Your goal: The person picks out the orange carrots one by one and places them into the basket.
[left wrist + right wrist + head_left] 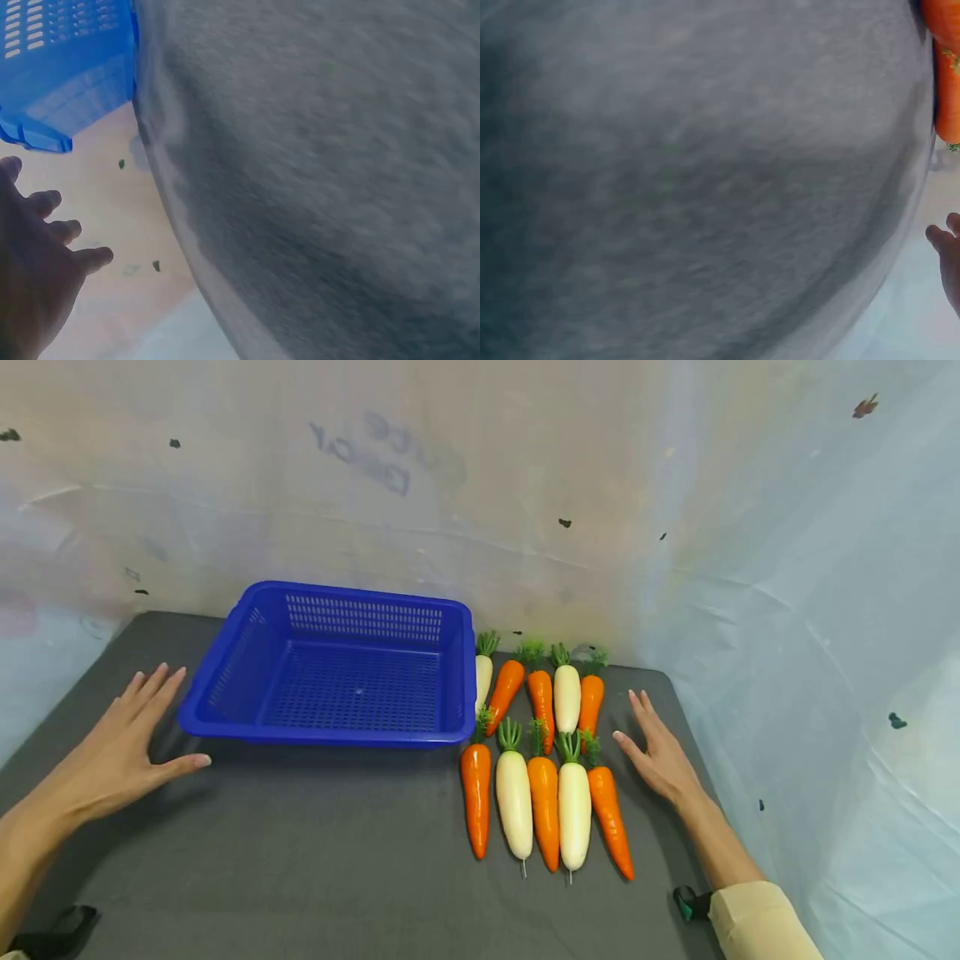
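Note:
A blue plastic basket [352, 739] with slotted walls stands at the back of the grey table, nothing inside it. Left of it, my left hand [123, 752] hovers with fingers spread, apart from the basket; the left wrist view shows this hand [45, 255] below a basket corner [75, 90]. To the basket's right lie carrots and white radishes in two rows, among them a front carrot [476, 797], a white radish [514, 806] and a right-end carrot [611, 822]. My right hand [660, 756] is just right of these vegetables, fingers extended, holding nothing.
The grey cloth-covered table [315, 860] reaches back to a pale plastic sheet [525, 460] that hangs behind and along the right side. A back-row white radish [483, 681] is partly hidden by the basket's right rim. Dark straps circle both wrists.

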### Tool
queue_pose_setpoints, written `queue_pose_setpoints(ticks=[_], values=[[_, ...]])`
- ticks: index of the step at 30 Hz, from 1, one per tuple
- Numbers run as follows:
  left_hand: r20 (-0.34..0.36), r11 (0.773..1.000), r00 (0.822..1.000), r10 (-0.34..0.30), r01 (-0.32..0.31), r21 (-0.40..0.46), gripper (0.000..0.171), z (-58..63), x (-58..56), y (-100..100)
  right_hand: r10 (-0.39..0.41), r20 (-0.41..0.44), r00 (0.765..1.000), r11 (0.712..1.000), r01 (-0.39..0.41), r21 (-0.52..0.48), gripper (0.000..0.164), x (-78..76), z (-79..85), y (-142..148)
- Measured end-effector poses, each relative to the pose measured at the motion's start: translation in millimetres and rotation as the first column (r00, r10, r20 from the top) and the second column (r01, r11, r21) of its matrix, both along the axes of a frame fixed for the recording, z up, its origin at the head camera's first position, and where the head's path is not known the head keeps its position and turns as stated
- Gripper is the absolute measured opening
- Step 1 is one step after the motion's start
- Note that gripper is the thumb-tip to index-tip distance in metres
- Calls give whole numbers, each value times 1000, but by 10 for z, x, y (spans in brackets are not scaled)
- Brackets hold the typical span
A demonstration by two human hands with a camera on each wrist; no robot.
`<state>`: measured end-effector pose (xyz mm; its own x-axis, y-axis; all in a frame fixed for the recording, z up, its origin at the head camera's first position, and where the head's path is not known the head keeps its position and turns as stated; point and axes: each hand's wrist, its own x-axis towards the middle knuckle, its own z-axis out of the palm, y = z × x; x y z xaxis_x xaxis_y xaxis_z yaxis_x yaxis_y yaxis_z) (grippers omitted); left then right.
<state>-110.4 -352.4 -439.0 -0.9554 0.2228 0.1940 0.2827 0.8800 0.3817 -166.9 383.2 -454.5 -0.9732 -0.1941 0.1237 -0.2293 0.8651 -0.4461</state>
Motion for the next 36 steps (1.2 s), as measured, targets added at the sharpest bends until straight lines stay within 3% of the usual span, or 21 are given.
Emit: queue_pose_setpoints(ticks=[7, 13, 18, 25, 32, 36], values=[[94, 994, 995, -24, 14, 106, 121, 95, -38, 127, 17, 38, 999, 992, -12, -129, 79, -76, 78, -119], [232, 976, 970, -67, 15, 217, 117, 185, -85, 210, 15, 130, 991, 968, 18, -250, 79, -163, 148, -205], [277, 971, 960, -45, -23, 238, 116, 193, -129, 269, 27, 187, 982, 944, 37, -329, 81, -256, 180, -250], [310, 976, 951, -8, -60, 208, 115, 150, -200, 310, 21, 258, 966, 937, 71, -341, 83, -370, 229, -309], [310, 956, 951, -18, -75, 285, 113, 130, -252, 297, 48, 308, 950, 924, 75, -375, 83, -485, 241, -317], [330, 927, 943, -32, -96, 364, 106, 116, -291, 296, 62, 344, 937, 924, 76, -374, 84, -540, 236, -298]])
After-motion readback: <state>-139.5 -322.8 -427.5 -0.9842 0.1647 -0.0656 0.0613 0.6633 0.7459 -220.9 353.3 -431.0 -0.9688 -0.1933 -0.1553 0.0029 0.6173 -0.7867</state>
